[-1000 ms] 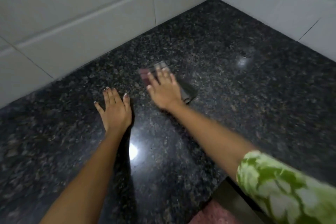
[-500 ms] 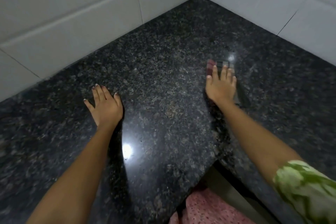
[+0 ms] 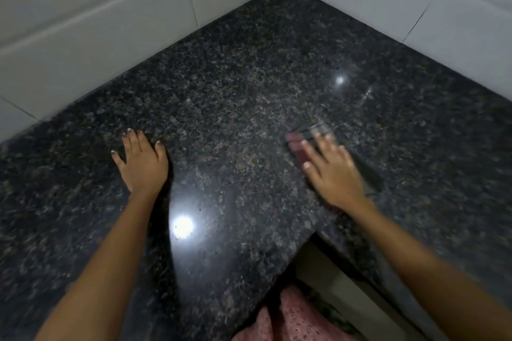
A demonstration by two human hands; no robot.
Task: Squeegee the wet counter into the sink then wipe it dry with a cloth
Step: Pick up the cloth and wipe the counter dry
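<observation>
1. Under the right hand [image 3: 332,171], fingers spread flat, the cloth [image 3: 318,133] peeks out past the fingertips, blurred.
2. Left hand [image 3: 141,160] rests splayed on the counter [image 3: 235,91].
3. Risk: the cloth may slip from under the flat palm, leaving streaks.

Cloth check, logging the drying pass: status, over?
Left hand flat on counter. Right hand flat on dark cloth, blurred mid-wipe. Nothing in the way.

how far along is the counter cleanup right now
No squeegee or sink is in view, so that stage looks finished. In hand: the right hand presses a dark folded cloth flat on the black speckled granite counter; the left hand rests flat. Left: wiping the remaining glossy counter.
</observation>
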